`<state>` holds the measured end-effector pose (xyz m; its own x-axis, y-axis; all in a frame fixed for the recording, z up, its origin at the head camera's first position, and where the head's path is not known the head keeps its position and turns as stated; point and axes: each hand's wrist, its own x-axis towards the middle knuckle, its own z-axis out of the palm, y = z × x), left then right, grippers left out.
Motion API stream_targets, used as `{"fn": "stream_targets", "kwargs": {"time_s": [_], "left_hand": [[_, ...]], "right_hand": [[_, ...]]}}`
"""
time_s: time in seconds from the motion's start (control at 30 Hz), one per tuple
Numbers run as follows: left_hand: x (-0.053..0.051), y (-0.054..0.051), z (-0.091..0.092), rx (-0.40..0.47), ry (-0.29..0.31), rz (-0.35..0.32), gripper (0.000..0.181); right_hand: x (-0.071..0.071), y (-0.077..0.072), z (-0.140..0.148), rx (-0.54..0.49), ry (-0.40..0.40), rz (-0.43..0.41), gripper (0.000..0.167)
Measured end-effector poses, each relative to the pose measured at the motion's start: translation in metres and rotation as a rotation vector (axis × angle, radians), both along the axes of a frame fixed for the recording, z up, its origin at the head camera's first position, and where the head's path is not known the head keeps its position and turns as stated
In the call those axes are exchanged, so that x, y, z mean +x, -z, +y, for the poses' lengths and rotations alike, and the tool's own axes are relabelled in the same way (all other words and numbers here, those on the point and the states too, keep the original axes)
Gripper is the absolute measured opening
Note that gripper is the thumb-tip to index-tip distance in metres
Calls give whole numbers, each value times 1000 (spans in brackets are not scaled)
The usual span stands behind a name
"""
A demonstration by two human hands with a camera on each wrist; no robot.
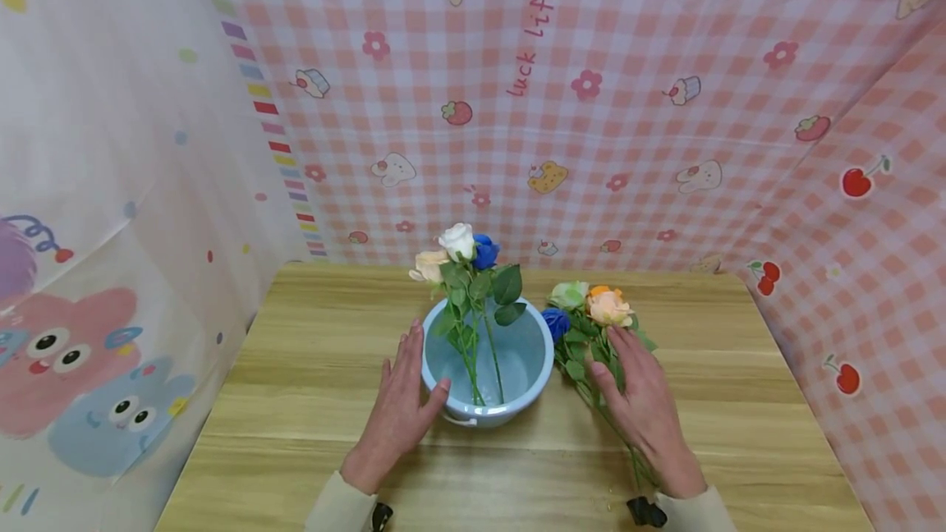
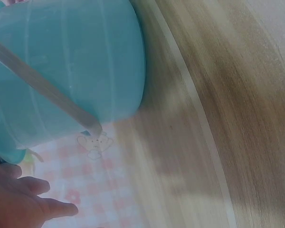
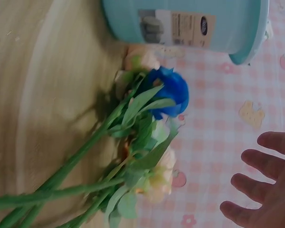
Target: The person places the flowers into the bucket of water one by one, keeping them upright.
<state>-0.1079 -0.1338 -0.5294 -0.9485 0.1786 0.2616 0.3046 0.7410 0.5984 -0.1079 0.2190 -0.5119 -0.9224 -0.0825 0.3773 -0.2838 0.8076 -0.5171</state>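
A light blue bucket (image 1: 548, 351) stands on the table, holding a white rose (image 1: 456, 241), a blue rose (image 1: 485, 252) and a cream rose (image 1: 429, 267) that lean up over its far rim. My left hand (image 1: 399, 409) is at the bucket's left side, fingers extended, thumb by the near rim; whether it touches is unclear. To the right of the bucket lie several loose roses, among them a blue one (image 3: 173, 92), a peach one (image 1: 609, 307) and a pale green one (image 1: 569, 295). Over their stems spreads my right hand (image 1: 643, 401), its fingers extended and holding nothing.
The wooden table (image 1: 310, 368) ends at a pink checked cloth (image 1: 517, 138) at the back. A white patterned cloth (image 1: 185, 212) hangs on the left. On the bucket's side, its handle (image 2: 52, 90) hangs down.
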Motion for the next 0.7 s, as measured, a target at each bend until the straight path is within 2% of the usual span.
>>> {"fn": "stream_targets", "kwargs": {"time_s": [0.33,0.7], "left_hand": [[-1,2,0,0,0,-2,86],[-1,1,1,8,-2,-8,86]], "right_hand": [[8,14,21,4,19,-38,60],[18,29,35,-49,77,-186,59]]}}
